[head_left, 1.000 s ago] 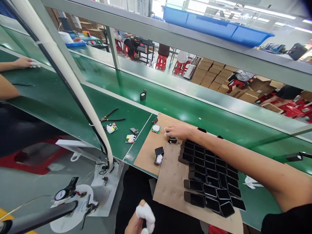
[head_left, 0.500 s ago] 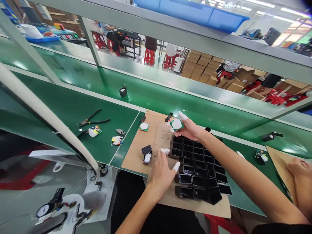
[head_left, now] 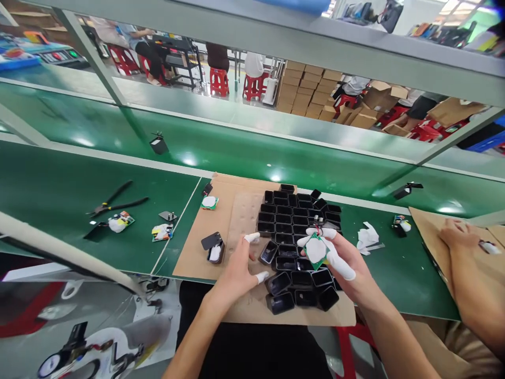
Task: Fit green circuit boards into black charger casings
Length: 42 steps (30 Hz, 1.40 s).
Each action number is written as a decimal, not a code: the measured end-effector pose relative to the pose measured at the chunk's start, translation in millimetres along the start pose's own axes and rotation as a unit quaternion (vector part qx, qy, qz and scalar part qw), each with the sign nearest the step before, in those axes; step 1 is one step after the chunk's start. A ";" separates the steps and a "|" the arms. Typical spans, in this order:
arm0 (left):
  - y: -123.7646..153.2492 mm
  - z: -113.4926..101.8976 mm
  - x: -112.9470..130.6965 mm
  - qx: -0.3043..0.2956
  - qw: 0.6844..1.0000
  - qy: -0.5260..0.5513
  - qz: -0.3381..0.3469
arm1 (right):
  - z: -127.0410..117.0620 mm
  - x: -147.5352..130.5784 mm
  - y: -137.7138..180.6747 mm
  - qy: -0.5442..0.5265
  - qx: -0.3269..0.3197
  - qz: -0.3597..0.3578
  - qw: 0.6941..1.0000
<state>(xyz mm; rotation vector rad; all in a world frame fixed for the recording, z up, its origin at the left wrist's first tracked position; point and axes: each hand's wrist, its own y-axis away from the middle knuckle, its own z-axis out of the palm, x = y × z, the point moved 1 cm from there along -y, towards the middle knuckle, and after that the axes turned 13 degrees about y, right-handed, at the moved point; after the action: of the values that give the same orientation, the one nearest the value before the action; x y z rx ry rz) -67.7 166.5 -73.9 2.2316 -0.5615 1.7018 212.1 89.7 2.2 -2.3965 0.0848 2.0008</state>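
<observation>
Between the white-cotted fingers of my right hand (head_left: 343,258) is a green circuit board (head_left: 316,250) with a round white patch, held above the black plastic cases. A small dark part on wires hangs at its top. My left hand (head_left: 236,268), thumb and fingers apart with white finger cots, hovers empty at the left edge of the rows of open black cases (head_left: 281,229). Left of it stands a black case with a white filling (head_left: 215,253), its lid tilted off. Another circuit board (head_left: 209,202) lies farther back on the cardboard sheet (head_left: 189,258).
Pliers (head_left: 114,202) and more boards (head_left: 162,231) lie on the green bench at left. White scraps (head_left: 367,238) lie to the right, near another person's hand (head_left: 460,234). A white hose (head_left: 71,252) crosses the lower left. A metal shelf beam (head_left: 236,31) spans above.
My right hand has brought the circuit board nearer, from the back of the cardboard to above the cases. My left hand stays open beside the cases. The view has shifted.
</observation>
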 end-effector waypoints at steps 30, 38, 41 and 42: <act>80.1 -42.2 88.8 0.073 0.979 0.033 0.189 | 89.4 -58.2 20.1 0.023 -0.056 -0.191 0.980; 78.8 -39.0 90.8 0.067 0.979 0.037 0.187 | 87.1 -59.6 21.9 0.064 -0.066 -0.211 0.973; 79.6 -39.4 93.2 0.067 0.979 0.034 0.189 | 87.1 -59.7 22.1 0.066 -0.067 -0.210 0.973; 79.9 -39.6 94.0 0.069 0.979 0.032 0.191 | 87.0 -59.6 22.1 0.068 -0.067 -0.209 0.973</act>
<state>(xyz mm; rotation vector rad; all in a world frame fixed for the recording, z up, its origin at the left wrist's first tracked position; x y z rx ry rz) -116.9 100.5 26.2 2.2620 -0.9339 2.0428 114.8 73.7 45.6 -2.3686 -0.5241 1.6986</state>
